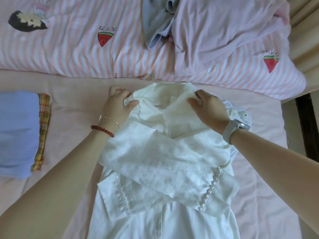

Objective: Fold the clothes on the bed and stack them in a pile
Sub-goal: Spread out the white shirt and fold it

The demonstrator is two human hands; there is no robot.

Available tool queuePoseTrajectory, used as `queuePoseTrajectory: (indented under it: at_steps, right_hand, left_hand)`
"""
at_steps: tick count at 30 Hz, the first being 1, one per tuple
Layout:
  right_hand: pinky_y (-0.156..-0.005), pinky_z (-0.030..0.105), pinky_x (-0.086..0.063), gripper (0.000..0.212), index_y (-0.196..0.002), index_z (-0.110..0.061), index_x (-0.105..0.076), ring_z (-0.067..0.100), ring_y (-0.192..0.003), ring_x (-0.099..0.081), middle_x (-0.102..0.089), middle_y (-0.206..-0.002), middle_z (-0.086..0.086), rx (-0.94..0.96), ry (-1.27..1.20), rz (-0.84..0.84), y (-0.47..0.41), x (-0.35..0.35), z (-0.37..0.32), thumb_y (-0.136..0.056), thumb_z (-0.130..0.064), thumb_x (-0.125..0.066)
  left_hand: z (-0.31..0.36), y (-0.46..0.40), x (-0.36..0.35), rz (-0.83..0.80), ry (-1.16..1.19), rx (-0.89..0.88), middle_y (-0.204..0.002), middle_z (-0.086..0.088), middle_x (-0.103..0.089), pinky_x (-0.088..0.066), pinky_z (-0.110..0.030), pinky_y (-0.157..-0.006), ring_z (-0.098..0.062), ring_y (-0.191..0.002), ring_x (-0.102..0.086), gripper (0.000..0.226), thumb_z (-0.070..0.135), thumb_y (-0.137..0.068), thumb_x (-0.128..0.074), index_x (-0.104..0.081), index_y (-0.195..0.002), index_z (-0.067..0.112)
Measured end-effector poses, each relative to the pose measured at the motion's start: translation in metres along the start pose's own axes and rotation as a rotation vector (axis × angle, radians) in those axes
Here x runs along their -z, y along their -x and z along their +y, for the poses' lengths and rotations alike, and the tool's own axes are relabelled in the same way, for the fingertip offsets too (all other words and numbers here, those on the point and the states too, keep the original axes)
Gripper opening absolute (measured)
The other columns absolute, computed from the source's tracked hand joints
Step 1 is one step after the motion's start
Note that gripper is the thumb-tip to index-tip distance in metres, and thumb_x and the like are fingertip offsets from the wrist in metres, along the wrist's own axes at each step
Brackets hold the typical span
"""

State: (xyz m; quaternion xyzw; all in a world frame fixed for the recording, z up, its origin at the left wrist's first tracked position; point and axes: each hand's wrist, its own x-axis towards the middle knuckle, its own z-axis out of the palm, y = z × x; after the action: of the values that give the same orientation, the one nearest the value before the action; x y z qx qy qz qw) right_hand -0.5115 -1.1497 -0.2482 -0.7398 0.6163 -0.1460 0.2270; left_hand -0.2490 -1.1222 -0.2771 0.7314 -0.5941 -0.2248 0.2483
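A white collared shirt (165, 169) lies lengthwise on the pink sheet (74, 104), both sleeves crossed over its front, their cuffs trimmed with lace. My left hand (117, 106) pinches the left shoulder by the collar. My right hand (208, 109) grips the right shoulder, thumb over the fabric. At the left edge sits a folded pile: a blue garment (17, 131) on top of a plaid one (42, 131). A grey-blue garment (157, 23) and a pale pink garment (221, 26) lie unfolded on the quilt beyond.
A pink-and-white striped quilt (86, 49) with watermelon prints runs across the far side. Another white lacy piece (236, 112) peeks out under my right wrist. The bed's right edge meets a dark gap (305, 126) and beige curtain (303, 23).
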Motion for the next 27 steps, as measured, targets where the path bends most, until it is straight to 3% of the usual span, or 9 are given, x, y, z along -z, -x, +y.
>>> queuePoseTrajectory:
  at_steps: [4,7,11,15,17,19,22,24,27]
  right_hand:
    - [-0.067,0.035,-0.035,0.013,-0.090,-0.009,-0.053,0.031,-0.088,-0.054,-0.055,-0.090,0.007,-0.013,0.102,0.050,0.030,0.002,-0.005,-0.092,-0.022,-0.049]
    - [-0.094,0.041,-0.031,0.050,-0.136,-0.015,-0.041,0.030,-0.120,-0.041,-0.044,-0.132,0.009,-0.034,0.154,0.028,0.037,0.004,-0.016,-0.087,-0.016,-0.051]
    - [-0.101,0.042,-0.029,0.069,-0.146,-0.025,-0.024,0.026,-0.133,-0.029,-0.027,-0.150,0.004,0.297,0.179,-0.018,0.028,0.006,-0.052,-0.085,-0.013,-0.055]
    - [-0.093,0.043,-0.033,0.045,-0.130,-0.020,-0.053,0.029,-0.124,-0.041,-0.044,-0.138,0.010,0.565,0.352,-0.159,0.016,-0.004,-0.075,-0.086,-0.012,-0.057]
    - [-0.076,0.044,-0.042,0.024,-0.102,-0.006,-0.068,0.036,-0.097,-0.057,-0.060,-0.108,0.020,0.649,0.315,-0.082,0.017,-0.006,-0.078,-0.080,-0.002,-0.060]
    - [-0.061,0.040,-0.047,0.017,-0.085,0.001,-0.069,0.036,-0.075,-0.060,-0.062,-0.086,0.022,0.682,0.234,0.008,0.020,-0.007,-0.078,-0.071,0.007,-0.063]
    - [-0.064,0.037,-0.049,0.031,-0.102,-0.002,-0.068,0.033,-0.077,-0.061,-0.062,-0.093,0.019,0.653,0.166,0.027,0.021,-0.012,-0.073,-0.074,0.008,-0.061]
    - [-0.080,0.037,-0.045,0.049,-0.130,-0.013,-0.053,0.029,-0.100,-0.056,-0.055,-0.119,0.013,0.531,0.202,-0.053,0.014,-0.014,-0.063,-0.083,0.000,-0.055]
    - [-0.099,0.041,-0.036,0.052,-0.141,-0.018,-0.037,0.025,-0.124,-0.041,-0.040,-0.138,0.007,0.277,0.234,-0.117,-0.010,-0.013,-0.039,-0.091,-0.009,-0.047]
  left_hand:
    - [0.006,0.026,0.011,0.038,0.102,-0.016,-0.087,-0.017,-0.062,-0.032,-0.025,-0.065,-0.024,-0.078,-0.050,0.015,0.008,-0.087,-0.060,-0.065,-0.099,0.001]
    - [0.020,0.040,0.018,0.032,0.313,0.032,-0.083,-0.005,-0.060,-0.039,-0.024,-0.068,-0.019,-0.079,-0.050,0.018,0.002,-0.085,-0.059,-0.064,-0.103,0.002]
    - [0.040,0.067,0.019,-0.074,0.406,-0.051,-0.107,0.001,-0.061,-0.043,-0.016,-0.084,-0.013,-0.097,-0.056,0.034,-0.005,-0.086,-0.056,-0.059,-0.119,0.003]
    - [0.044,0.081,0.017,-0.137,0.558,-0.010,-0.118,-0.011,-0.059,-0.043,-0.008,-0.078,-0.013,-0.095,-0.061,0.038,-0.008,-0.090,-0.047,-0.047,-0.128,0.002]
    - [0.043,0.082,0.016,-0.122,0.644,0.082,-0.113,-0.019,-0.057,-0.041,-0.006,-0.064,-0.006,-0.071,-0.061,0.038,-0.007,-0.091,-0.045,-0.043,-0.128,0.002]
    - [0.038,0.077,0.013,-0.050,0.699,0.241,-0.099,-0.012,-0.057,-0.041,-0.007,-0.059,0.003,-0.060,-0.055,0.038,-0.006,-0.091,-0.042,-0.044,-0.128,0.003]
    - [0.022,0.065,0.007,0.063,0.696,0.442,-0.114,-0.020,-0.060,-0.047,-0.025,-0.079,-0.019,-0.090,-0.061,0.038,-0.004,-0.091,-0.035,-0.042,-0.128,0.001]
    - [0.011,0.055,0.004,0.088,0.578,0.400,-0.131,-0.017,-0.053,-0.042,-0.027,-0.091,-0.024,-0.110,-0.055,0.038,0.001,-0.094,-0.037,-0.040,-0.132,0.003]
    - [-0.005,0.030,0.003,0.060,0.451,0.288,-0.141,-0.009,-0.044,-0.032,-0.029,-0.108,-0.020,-0.131,-0.041,0.042,0.007,-0.095,-0.041,-0.040,-0.137,0.007]
